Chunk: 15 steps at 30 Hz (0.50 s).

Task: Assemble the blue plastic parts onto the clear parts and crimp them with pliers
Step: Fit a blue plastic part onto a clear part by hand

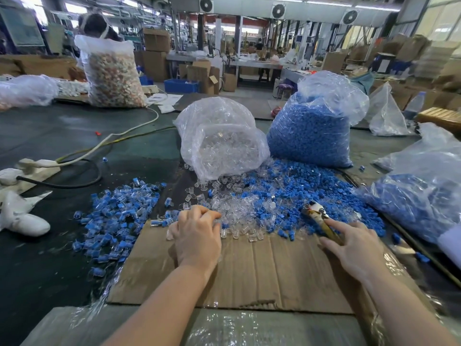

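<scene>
Loose clear parts (240,217) lie in a heap at the far edge of a cardboard sheet (249,270). My left hand (197,236) rests there, its curled fingertips bunched and pinching a clear part at the heap's left edge. Loose blue parts (294,193) spread to the right of the clear ones. My right hand (354,245) grips the handles of the pliers (316,216), whose jaws point up-left over the blue heap. A pile of joined blue-and-clear pieces (117,216) lies to the left.
An open bag of clear parts (222,141) and a bag of blue parts (314,126) stand behind the heaps. Another bag of blue parts (419,203) lies at right. A power strip with cables (37,163) and white cloth (25,221) lie at left. A person (97,24) sits far left behind a sack (112,73).
</scene>
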{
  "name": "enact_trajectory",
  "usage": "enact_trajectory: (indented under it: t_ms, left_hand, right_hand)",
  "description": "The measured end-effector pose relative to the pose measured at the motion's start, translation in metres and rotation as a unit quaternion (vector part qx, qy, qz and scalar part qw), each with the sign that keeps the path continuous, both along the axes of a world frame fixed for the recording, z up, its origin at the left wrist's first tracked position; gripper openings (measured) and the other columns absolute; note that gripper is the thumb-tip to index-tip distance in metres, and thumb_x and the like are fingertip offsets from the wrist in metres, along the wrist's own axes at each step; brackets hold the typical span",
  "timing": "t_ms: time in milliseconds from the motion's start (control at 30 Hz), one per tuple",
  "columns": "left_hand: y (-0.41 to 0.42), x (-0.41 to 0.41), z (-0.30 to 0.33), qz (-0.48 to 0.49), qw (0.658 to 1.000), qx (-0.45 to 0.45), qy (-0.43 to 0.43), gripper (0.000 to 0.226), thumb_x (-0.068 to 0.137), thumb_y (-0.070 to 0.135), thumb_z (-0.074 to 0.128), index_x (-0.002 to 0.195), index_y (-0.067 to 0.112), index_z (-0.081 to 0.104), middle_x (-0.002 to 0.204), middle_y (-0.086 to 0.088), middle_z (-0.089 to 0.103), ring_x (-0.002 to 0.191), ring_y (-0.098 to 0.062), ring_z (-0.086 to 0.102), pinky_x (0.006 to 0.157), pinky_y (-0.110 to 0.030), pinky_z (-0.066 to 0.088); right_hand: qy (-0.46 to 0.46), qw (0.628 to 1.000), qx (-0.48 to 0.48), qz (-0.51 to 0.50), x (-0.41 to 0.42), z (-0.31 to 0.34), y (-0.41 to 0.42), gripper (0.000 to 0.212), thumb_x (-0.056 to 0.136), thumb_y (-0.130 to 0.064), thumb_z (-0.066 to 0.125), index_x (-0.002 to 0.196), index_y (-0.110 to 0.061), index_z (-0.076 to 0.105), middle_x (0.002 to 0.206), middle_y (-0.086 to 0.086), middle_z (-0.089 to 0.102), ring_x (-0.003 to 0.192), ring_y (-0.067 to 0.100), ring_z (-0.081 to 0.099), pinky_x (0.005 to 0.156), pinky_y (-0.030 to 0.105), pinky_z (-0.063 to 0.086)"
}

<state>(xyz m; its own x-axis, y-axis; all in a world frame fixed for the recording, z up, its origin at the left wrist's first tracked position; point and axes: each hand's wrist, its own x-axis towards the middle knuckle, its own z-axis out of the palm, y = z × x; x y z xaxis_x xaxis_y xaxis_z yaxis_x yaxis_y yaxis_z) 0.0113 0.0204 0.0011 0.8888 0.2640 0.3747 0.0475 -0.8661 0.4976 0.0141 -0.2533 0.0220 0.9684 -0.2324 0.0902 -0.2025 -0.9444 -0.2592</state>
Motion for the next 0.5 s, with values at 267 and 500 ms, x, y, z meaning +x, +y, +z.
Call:
enact_trajectory:
  t_ms: [267,500]
  left_hand:
    - [-0.032,-0.007,-0.011,-0.113,0.993,-0.025,-0.024,0.018,0.089,0.032,0.057,0.105,0.031,0.065,0.095,0.02,0.044,0.097,-0.004,0.031,0.085,-0.015,0.009]
    - [-0.045,-0.004,-0.012,-0.19,0.98,-0.052,-0.034,0.022,0.092,0.021,0.055,0.112,0.021,0.063,0.097,0.014,0.046,0.097,-0.003,0.035,0.089,-0.012,0.024]
  right_hand:
    - [0.046,0.998,-0.048,-0.008,0.0,0.002,0.005,0.056,0.085,-0.06,0.048,0.137,-0.039,0.041,0.137,0.008,0.041,0.124,0.031,0.038,0.106,0.046,0.032]
    - [-0.109,0.989,-0.088,0.039,-0.001,-0.003,0.033,0.041,0.088,-0.044,0.056,0.127,-0.034,0.055,0.13,-0.002,0.049,0.12,0.022,0.04,0.103,0.043,0.026]
